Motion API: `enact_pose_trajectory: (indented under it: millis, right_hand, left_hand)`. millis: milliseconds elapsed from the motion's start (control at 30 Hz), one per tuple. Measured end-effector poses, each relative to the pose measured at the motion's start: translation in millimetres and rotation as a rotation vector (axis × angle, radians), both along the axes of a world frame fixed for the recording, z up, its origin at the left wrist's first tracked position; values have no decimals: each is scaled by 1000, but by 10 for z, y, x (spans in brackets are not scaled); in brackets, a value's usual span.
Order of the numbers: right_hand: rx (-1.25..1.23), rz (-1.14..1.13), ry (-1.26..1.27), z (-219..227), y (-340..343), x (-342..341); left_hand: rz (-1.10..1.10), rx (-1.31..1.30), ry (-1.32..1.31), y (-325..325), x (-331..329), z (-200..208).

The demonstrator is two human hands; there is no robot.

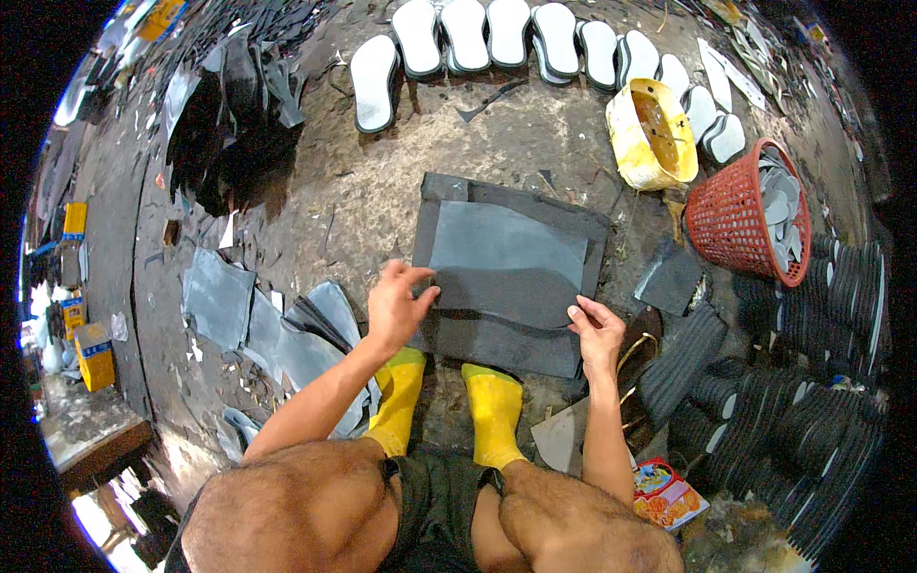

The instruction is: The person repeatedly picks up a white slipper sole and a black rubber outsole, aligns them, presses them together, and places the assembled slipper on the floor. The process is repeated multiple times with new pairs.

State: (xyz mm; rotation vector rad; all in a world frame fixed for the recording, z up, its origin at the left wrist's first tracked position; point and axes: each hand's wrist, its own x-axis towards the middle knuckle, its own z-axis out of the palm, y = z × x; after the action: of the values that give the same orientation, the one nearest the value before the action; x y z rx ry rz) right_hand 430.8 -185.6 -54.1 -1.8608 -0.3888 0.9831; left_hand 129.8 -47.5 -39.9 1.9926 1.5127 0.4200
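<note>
Black is the board [516, 348] I see from far away. By its left edge, the left hand [399, 304] makes a narrow pinch on one end of a dark sheet [511, 294]. That sheet goes across the board's middle, beside a grey sheet [511, 236]. By the board's right edge, the right hand [600, 336] pinches the other end. I think the dark sheet could slip or bend if one hand pulls harder. I count two hands, one board, one dark sheet, one grey sheet; past the board's far right corner, one yellow tub [631, 143] and one red basket [731, 224].
</note>
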Motion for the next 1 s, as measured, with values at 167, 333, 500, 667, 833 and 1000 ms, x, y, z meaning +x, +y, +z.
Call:
enact_pose_trajectory:
  millis: [167,333,500,667,833,1000]
  right_hand:
    - [-22,151,-735,84,7,-84]
    - [-13,-154,-563,77,-269,-13]
    - [32,-414,-244,183,-412,-216]
    - [349,-250,828,801,34,-722]
    - [251,-44,400,1571,461,-610]
    - [274,-20,325,1773,566,-486]
  left_hand:
    - [-817,375,-98,48,425,-91]
    - [-886,199,-140,196,494,-170]
    - [-606,-406,-341,280,268,174]
    - [277,-1608,-1411,314,258,626]
    - [237,-1494,-1450,309,315,1076]
    - [27,-1327,-1274,337,341,1351]
